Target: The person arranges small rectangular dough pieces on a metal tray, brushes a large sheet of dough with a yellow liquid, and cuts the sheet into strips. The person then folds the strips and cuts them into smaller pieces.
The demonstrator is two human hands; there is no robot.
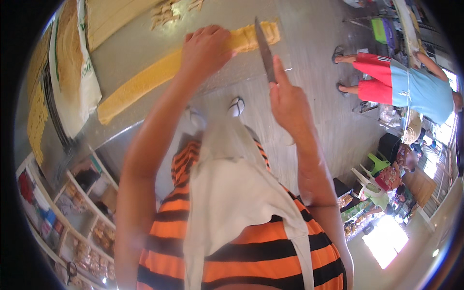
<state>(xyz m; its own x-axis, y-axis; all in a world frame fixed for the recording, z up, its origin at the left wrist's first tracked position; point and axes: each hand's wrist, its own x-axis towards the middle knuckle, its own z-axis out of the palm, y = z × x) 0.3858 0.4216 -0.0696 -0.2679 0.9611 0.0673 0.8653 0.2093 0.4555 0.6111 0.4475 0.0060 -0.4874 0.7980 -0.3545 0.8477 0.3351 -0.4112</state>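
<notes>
Left hand pressed flat-ish on a long yellow strip of dough, fingers curled close together over its top edge, knuckles up. Strip running away from under those fingers in both directions: down and to the left across the grey metal table, and on to a short ragged end just past the fingertips on the right.

Right hand closed around the handle of a knife, index finger stretched straight along the spine, remaining fingers wrapped tight so the handle itself stays hidden. Blade pointing up and away from that fingertip, tip reaching over the dough's short end, just beside the left hand's fingers; contact between edge and dough impossible to tell.

Beyond the left fingertips, at the far side of the table, a scatter of small cut pale pieces. Well off to the left of the left hand, a large white sack leaning by the table. Below both wrists, an orange-and-black striped shirt with a pale apron over it. Far to the right of the knife hand, another person in red shorts and a blue top, standing on the floor, well apart.
</notes>
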